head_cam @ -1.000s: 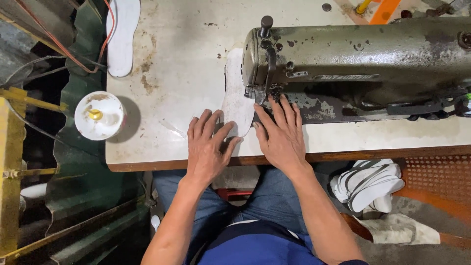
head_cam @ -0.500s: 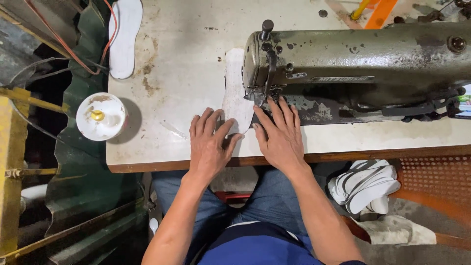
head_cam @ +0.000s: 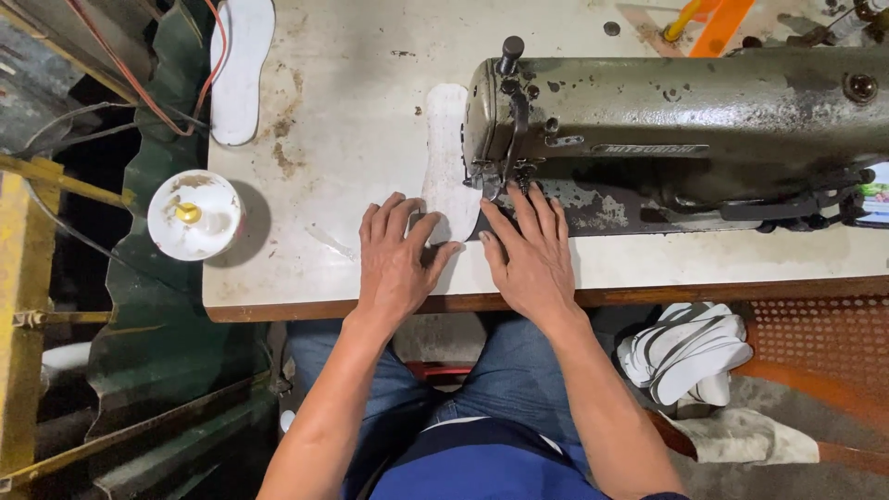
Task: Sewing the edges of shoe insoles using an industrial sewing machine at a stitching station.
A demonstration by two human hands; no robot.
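White, flat and sole-shaped, the insole piece (head_cam: 445, 162) lies on the worn cream bench (head_cam: 352, 93), its near end under the person's hands and its far end stretching away beside the head of the olive-green industrial sewing machine (head_cam: 667, 120). The left hand (head_cam: 396, 264) rests flat on the piece's near end, fingers spread, thumb angled toward the other hand; its grip is open and pressing, not closed round anything. The right hand (head_cam: 530, 255) lies flat just beside it, fingertips reaching up to the needle area at the machine's base, likewise spread wide and holding nothing. The two hands sit close, thumbs nearly meeting. A second white insole (head_cam: 243, 65) lies at the bench's far left corner, well apart. A round white container with a yellow centre (head_cam: 194, 215) stands off the bench's left edge. A bundle of white insoles (head_cam: 690, 352) lies below the bench to the person's right. Orange-handled tools (head_cam: 708, 17) rest behind the machine.
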